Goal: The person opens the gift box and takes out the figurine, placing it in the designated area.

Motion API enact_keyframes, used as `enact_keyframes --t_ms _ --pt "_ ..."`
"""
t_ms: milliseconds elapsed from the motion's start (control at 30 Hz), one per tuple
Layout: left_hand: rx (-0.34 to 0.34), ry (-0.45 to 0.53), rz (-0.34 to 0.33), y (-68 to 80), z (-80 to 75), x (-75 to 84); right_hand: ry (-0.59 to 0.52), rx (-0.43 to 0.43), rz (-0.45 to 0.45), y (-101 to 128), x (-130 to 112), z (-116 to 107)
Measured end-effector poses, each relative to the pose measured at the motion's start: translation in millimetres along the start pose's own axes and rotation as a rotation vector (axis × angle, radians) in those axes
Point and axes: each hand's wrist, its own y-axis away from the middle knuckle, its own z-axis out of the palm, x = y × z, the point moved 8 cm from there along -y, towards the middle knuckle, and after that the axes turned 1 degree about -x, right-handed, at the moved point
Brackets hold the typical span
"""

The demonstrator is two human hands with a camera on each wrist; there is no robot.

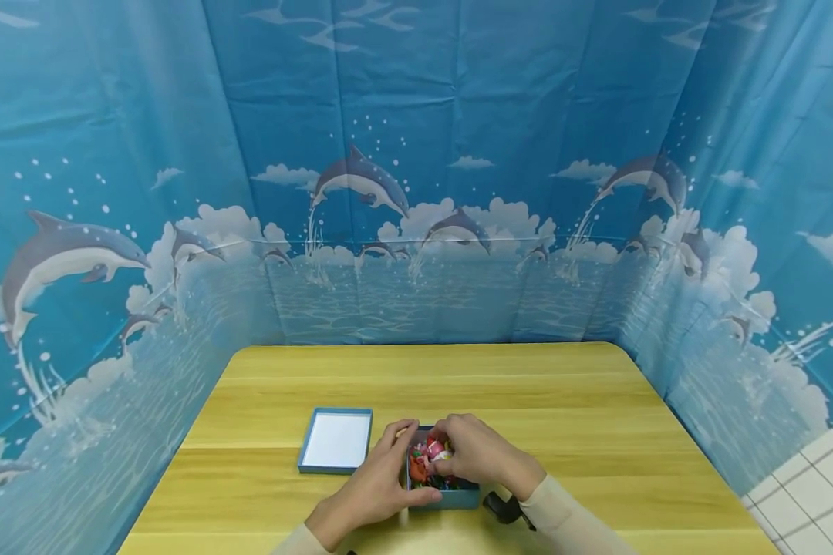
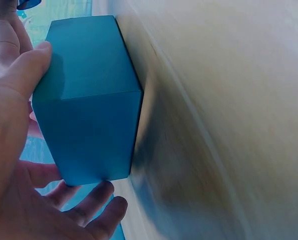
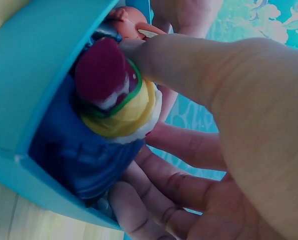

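A blue open-topped box [image 1: 451, 499] packed with small colourful toy figures [image 1: 419, 469] stands on the table near its front edge. My left hand [image 1: 382, 478] grips the box, thumb at its near side and fingers around its left side. The left wrist view shows the box's plain outer walls [image 2: 89, 135] between thumb and fingers. My right hand [image 1: 482, 455] reaches into the box from the right. Its thumb and fingers pinch a toy figure [image 3: 121, 95] in maroon, yellow and white. A blue piece [image 3: 79, 155] and an orange figure [image 3: 131, 22] lie beside it.
A shallow blue-rimmed lid [image 1: 335, 439] with a white inside lies left of the box. The yellow wood-grain table [image 1: 562, 401] extends around both. Beside my right wrist is a black device [image 1: 503, 509]. A dolphin-print curtain [image 1: 416, 293] borders the back and sides.
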Motion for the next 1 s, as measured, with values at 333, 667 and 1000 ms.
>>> enact_keyframes --t_ms 333,667,1000 --pt "0.006 -0.008 -0.011 -1.0 -1.1 -0.5 -0.041 0.003 -0.022 1.2 2.7 -0.6" --pt "0.005 -0.008 -0.014 -1.5 0.1 -0.3 -0.083 0.026 -0.062 3.3 2.3 -2.5" --pt "0.011 -0.007 -0.007 -2.1 1.3 -0.8 -0.078 0.079 -0.108 7.1 5.4 -11.2"
